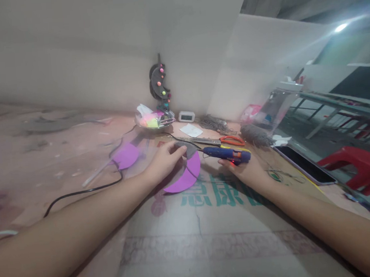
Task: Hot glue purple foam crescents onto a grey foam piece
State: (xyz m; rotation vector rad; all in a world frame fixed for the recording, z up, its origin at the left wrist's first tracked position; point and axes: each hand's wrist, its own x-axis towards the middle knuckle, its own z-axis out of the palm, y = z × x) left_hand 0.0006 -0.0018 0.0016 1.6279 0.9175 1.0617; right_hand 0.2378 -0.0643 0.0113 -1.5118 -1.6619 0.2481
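A purple crescent (192, 172) lies over the printed board, its upper end covered in grey yarn or felt. My left hand (165, 160) pinches that grey upper end between thumb and fingers. From the right, my right hand (243, 168) grips a blue glue gun (222, 153) with a small red light on it. The gun's nozzle points left at the grey end of the crescent; whether it touches is too blurred to tell. A strand crosses the purple part.
Behind the hands lie orange-handled scissors (231, 141), a white paper piece (190, 130) and grey yarn (216, 123). A bowl of craft bits (155, 123) stands near a decorated grey crescent (159, 83). At left are a purple piece (126, 156) and black cable (80, 192); at right, a phone (304, 163).
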